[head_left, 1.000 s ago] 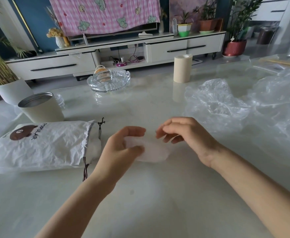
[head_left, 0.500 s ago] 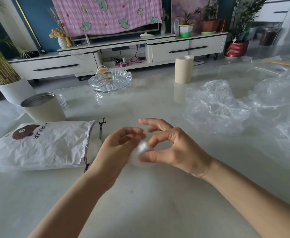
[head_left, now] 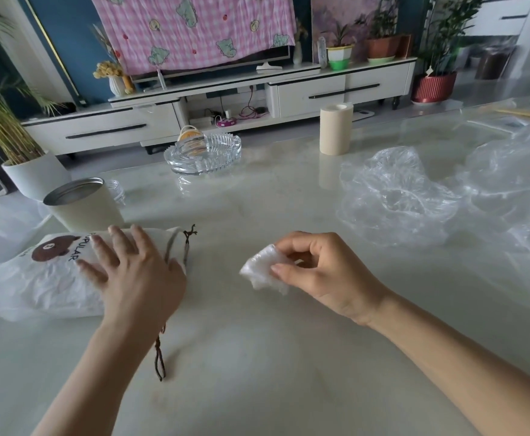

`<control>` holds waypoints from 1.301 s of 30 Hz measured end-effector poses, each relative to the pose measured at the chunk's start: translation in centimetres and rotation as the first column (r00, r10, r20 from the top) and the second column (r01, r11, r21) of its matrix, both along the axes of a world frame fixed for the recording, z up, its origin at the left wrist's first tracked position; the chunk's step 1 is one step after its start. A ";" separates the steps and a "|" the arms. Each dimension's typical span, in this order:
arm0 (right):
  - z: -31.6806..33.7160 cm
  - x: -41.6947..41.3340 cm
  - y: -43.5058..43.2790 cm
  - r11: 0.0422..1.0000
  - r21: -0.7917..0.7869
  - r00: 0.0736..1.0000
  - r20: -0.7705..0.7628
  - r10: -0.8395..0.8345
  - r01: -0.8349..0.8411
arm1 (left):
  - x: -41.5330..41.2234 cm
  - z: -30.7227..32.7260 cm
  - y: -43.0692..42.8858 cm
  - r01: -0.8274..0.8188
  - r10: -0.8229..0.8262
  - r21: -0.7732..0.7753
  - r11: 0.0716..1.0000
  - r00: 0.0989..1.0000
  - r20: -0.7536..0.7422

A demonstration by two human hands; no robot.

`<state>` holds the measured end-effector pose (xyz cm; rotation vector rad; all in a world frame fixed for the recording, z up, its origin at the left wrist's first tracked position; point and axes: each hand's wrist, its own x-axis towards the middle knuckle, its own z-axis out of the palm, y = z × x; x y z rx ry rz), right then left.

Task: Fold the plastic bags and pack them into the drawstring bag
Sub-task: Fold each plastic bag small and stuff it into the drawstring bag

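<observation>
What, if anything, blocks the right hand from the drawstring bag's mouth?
Probably reachable, yes: bare table lies between the right hand, pinching the folded bag, and the drawstring bag; the left hand rests near its mouth.

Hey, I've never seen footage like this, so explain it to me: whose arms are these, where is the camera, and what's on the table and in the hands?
There is no machine here: these are a person's two bare arms. The view comes from a wide-angle camera worn on the person's head, looking forward and down, which is why the arms enter from the bottom edge. The left hand rests with straight fingers on a white drawstring bag that lies on the pale table. The right hand pinches a small folded plastic bag between thumb and fingers. To the right lie crumpled clear plastic bags, not yet folded. Further back stand a tin with a metal top, a glass dish and a beige roll.
</observation>
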<state>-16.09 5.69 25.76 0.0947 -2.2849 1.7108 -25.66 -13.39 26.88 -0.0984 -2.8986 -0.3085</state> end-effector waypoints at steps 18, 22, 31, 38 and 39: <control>-0.7 -0.1 -1.5 0.901 0.179 0.808 -0.534 -0.248 0.395 | 5.9 -0.7 4.9 0.587 -0.546 0.520 0.621 0.799 -0.251; -1.4 -0.7 -0.4 0.804 0.209 0.713 -0.617 -0.333 0.556 | 6.7 -1.6 5.3 0.656 -0.585 0.386 0.649 0.754 -0.298; -1.1 -1.9 1.7 0.796 0.505 0.936 -0.281 -0.213 0.333 | 6.9 -3.7 6.1 0.710 -0.688 -0.088 0.698 0.632 -0.357; -2.1 -1.4 7.9 0.490 0.677 0.767 -0.175 -0.617 0.549 | 4.4 -4.7 4.9 0.464 -0.469 -0.106 0.880 0.811 -0.350; -2.8 -1.4 8.4 0.442 0.736 0.737 -0.113 -0.667 0.513 | 3.9 -5.0 4.5 0.406 -0.411 -0.087 0.910 0.853 -0.322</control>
